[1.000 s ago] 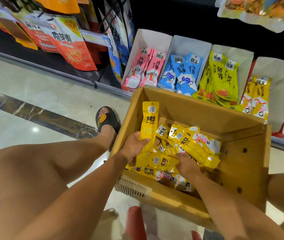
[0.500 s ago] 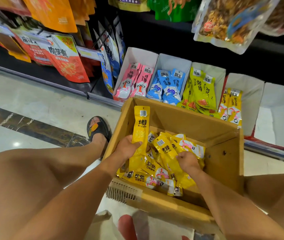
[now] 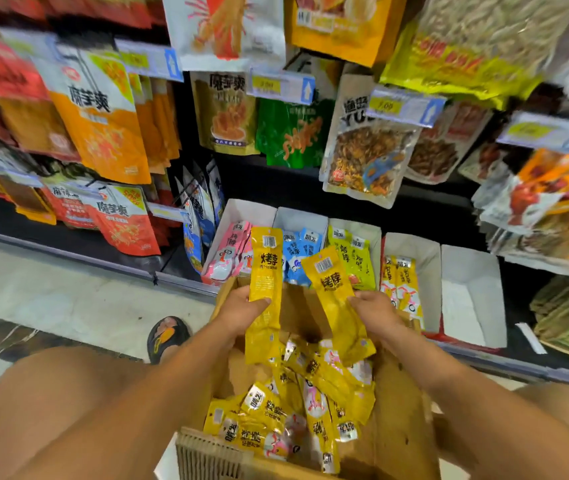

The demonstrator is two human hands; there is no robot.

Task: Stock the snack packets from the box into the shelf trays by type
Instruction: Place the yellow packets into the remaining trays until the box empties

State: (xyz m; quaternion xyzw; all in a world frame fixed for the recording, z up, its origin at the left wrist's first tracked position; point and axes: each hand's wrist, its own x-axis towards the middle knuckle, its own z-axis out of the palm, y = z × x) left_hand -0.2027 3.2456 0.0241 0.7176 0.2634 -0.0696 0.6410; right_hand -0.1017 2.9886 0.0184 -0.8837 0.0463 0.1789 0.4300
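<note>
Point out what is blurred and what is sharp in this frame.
Head view: the hanging bags at the left and right edges are smeared by motion blur. The centre is sharper, with legible print on the packets held in the left hand and right hand.

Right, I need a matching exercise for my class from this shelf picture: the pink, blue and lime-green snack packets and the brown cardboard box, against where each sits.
Things: 1 pink snack packets; 2 blue snack packets; 3 lime-green snack packets; 4 brown cardboard box.
Places, counting the white cardboard trays from the left: a second tray; b in front of the trays, nearer the person; c first tray; d third tray.
Pairs: 1-c, 2-a, 3-d, 4-b.
</note>
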